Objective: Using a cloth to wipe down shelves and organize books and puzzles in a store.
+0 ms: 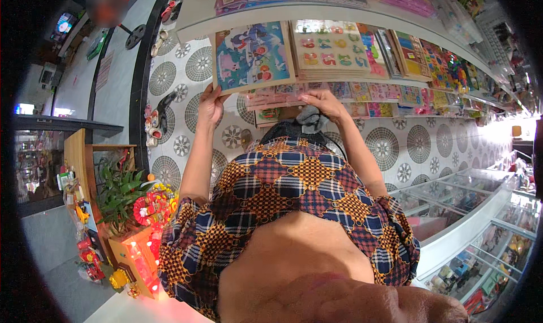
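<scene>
Puzzle board [251,54] with cartoon figures is held partway out of the shelf [195,26] row at twelve o'clock, left hand [210,105] gripping its lower edge, right hand [323,101] pressed on pink boards [277,101] below, other boards untouched.

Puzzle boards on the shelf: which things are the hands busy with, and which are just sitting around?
Busy with:
- left hand on the colourful picture board
- right hand at the pink flat packs
- grey cloth by the right hand

Just sitting around:
- number puzzle board
- potted plant
- glass counter
</scene>
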`<state>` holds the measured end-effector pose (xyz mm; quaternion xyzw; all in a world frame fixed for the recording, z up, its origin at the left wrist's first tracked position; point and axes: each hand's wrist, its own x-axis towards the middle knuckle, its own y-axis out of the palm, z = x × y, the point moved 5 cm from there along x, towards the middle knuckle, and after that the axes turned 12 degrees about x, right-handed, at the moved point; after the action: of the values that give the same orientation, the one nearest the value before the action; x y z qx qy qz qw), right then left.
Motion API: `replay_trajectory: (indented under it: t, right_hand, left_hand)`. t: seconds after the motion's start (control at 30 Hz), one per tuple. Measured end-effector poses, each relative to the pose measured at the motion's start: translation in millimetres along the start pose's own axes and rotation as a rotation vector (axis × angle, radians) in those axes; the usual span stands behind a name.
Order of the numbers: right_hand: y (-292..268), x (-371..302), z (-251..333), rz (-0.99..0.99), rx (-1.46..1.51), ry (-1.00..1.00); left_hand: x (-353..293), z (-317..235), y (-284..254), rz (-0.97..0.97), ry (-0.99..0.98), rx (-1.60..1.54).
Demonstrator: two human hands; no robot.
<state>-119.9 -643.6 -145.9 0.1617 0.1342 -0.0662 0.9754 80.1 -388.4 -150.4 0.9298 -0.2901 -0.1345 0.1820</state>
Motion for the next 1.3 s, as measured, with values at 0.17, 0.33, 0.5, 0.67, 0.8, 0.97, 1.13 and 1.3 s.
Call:
replay_trajectory:
  t: [0.17, 0.33, 0.5, 0.67, 0.8, 0.97, 1.13, 1.3]
  right_hand:
    - [-33, -10, -27, -0.153, -0.035, -0.022]
    - [-55, -30, -58, -0.277, 0.087, 0.032]
    - [-76, -53, -68, -0.377, 0.105, -0.03]
    - [-94, -77, -80, -0.516, 0.22, -0.033]
    - [-110, -87, -93, -0.577, 0.252, -0.037]
    - [-114, -87, -96, -0.577, 0.232, -0.068]
    - [-113, -90, -98, -0.568, 0.289, -0.037]
    - [-119, -94, -99, -0.597, 0.248, -0.034]
  left_hand:
    - [18, 22, -21, -0.024, -0.028, 0.028]
    - [42, 39, -26, 0.016, -0.072, 0.074]
    - [61, 47, -28, -0.011, -0.097, 0.153]
    - [62, 54, -31, -0.076, -0.125, 0.28]
    - [60, 62, -31, -0.169, -0.11, 0.256]
    - [60, 60, -36, -0.149, -0.067, 0.205]
    - [55, 48, -24, -0.289, -0.07, 0.536]
    - [47, 17, -8, -0.418, -0.083, 1.386]
